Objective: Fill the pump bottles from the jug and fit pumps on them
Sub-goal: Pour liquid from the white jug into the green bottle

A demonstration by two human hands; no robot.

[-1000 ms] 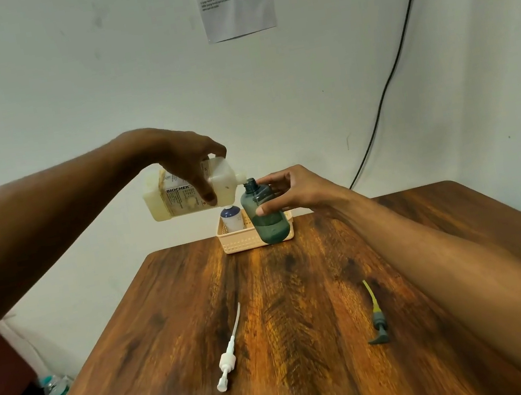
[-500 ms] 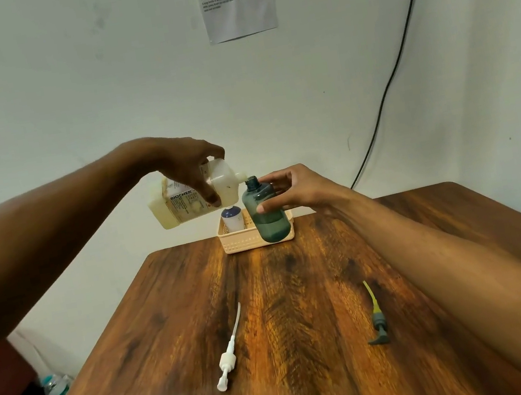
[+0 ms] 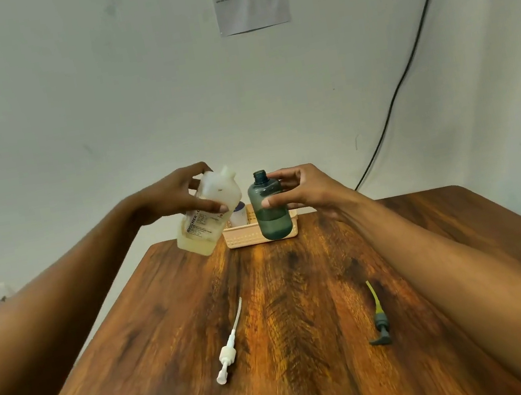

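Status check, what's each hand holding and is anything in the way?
Left hand grips jug, spout up. Right hand holds green bottle, uncapped. Nothing blocking; both pumps on table.

Jug (image 3: 207, 214) left of bottle (image 3: 269, 206); basket (image 3: 260, 233) behind; two pumps (image 3: 229, 350) nearer on table (image 3: 168, 316)

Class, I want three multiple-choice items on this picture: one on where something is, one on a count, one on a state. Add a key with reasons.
1. Where does the grey pump lie?
A. in the basket
B. on the table, near the right forearm
C. on the green bottle

2. How many loose pumps lie on the table?
A. one
B. two
C. three

3. The green bottle is
A. empty
B. capped
C. partly filled, neck open

Key: B, it lies flat on the wood; B, the grey pump and the white pump; C, liquid level shows partway up, bare neck.
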